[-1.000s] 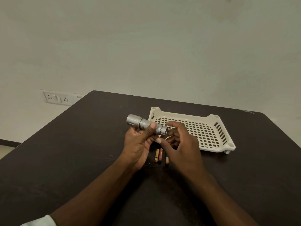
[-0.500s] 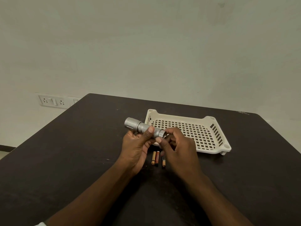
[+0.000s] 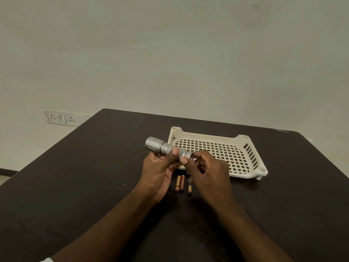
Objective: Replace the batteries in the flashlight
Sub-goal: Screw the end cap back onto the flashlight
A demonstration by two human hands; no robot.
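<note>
A silver flashlight [image 3: 164, 147] is held above the dark table [image 3: 94, 167], its head pointing up and left. My left hand [image 3: 160, 171] grips its barrel from below, thumb on top. My right hand [image 3: 207, 173] has its thumb and fingers curled at the flashlight's tail end; what it pinches there is hidden by the fingers. Three small gold and copper batteries [image 3: 180, 184] lie on the table just below both hands, one partly behind my right hand.
A cream perforated plastic tray [image 3: 243, 148] sits on the table behind and right of my hands. A wall socket panel [image 3: 58, 118] is on the wall beyond the table's left edge.
My right hand's fingers have closed in on the flashlight's tail end. The flashlight has stayed in my left hand's grip; the view has shifted slightly.
</note>
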